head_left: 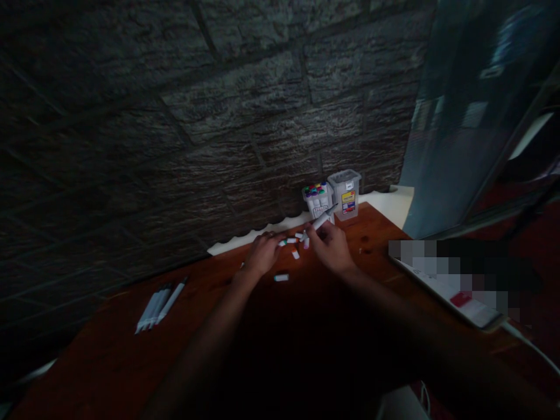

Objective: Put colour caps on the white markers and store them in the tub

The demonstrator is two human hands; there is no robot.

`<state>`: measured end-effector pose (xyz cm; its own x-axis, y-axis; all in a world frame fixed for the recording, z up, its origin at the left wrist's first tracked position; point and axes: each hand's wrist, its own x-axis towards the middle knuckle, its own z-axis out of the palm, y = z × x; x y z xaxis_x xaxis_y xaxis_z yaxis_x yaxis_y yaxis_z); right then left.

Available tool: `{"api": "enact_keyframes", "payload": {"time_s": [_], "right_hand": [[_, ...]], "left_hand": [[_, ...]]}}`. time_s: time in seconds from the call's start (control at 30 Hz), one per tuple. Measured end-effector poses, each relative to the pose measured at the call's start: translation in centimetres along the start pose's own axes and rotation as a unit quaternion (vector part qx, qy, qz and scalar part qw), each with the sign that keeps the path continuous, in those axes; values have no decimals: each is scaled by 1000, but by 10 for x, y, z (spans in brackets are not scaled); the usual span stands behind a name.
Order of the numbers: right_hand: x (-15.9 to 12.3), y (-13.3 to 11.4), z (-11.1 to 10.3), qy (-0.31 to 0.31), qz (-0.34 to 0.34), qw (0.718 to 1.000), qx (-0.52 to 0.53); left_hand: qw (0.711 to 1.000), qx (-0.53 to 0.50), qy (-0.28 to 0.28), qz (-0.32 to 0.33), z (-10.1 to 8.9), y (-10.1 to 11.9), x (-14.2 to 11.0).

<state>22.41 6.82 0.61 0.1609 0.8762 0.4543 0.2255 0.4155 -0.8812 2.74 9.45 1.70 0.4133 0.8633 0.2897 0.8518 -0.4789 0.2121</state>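
In my right hand (331,248) is a white marker (321,221), pinched and tilted with its grey end up to the right. My left hand (263,252) reaches in from the other side, fingers curled down on a white marker cap (289,241) with a green end. Several caps lie between and below my hands, among them an orange-ended cap (296,254) and a teal-ended cap (282,278). A pinkish cap (306,242) is close to the right fingertips. My left thumb is partly hidden.
A clear box of markers with coloured ends (317,197) stands by the wall, beside a second clear plastic box (345,195). Several uncapped markers (160,304) lie at the left of the wooden table (100,356). A laptop-like device (441,286) is at the right edge.
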Motion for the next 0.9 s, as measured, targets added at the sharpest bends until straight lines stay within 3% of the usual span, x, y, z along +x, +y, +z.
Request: {"api": "enact_keyframes", "payload": {"time_s": [0.07,0.13,0.27,0.37,0.43,0.53,0.77,0.9], "right_hand": [[-1,0,2,0,-1,999,40],[-3,-3,4,1,2,996,89],[-9,-13,7,-46,28,988,143],[-17,-20,9,-91,29,985,145],[-22,-23,9,-108,28,984,141],[-25,-25,5,-109,40,987,115],[-25,-27,-1,-127,63,989,32],[-26,-31,-3,-142,91,985,-24]], "left_hand": [[984,-151,79,-58,-6,0,-12],[927,-325,142,-123,-12,4,-28],[805,-543,154,-181,-14,11,-59],[757,-593,179,-208,-7,15,-74],[753,-595,184,-212,-3,20,-79],[773,-581,179,-182,0,28,-81],[749,-609,194,-172,5,26,-79],[739,-633,186,-134,8,23,-81]]}}
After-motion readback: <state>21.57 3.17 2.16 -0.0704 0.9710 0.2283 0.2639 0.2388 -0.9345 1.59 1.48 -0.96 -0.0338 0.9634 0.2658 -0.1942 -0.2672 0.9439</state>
